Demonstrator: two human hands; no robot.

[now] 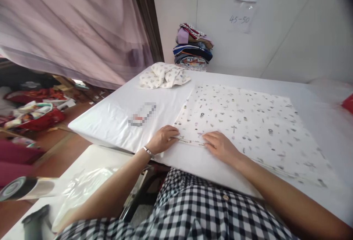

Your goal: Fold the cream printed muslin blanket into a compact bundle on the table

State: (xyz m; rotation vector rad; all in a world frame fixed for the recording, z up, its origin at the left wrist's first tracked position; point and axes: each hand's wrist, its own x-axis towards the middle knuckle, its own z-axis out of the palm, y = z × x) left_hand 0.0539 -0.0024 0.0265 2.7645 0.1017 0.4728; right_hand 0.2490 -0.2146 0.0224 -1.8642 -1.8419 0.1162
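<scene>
A white cloth with small printed figures [237,122] lies spread flat over the white-covered table [116,126]. At its near left corner, my left hand [164,138] has its fingers closed on the edge; a silvery band circles that wrist. A short way to the right, my right hand [220,146] grips the same near edge between bent fingers and thumb. Layered edges of the cloth show between the two hands. Farther back on the left rests a crumpled cloth of similar print [165,75].
A stack of folded fabrics [193,46] stands at the table's far edge by the wall. A blurred-out object [142,115] lies left of the cloth. On a lower side surface are clear plastic [85,181], a tape roll [16,188] and a dark tool handle [35,221]. A pink curtain [82,23] hangs left.
</scene>
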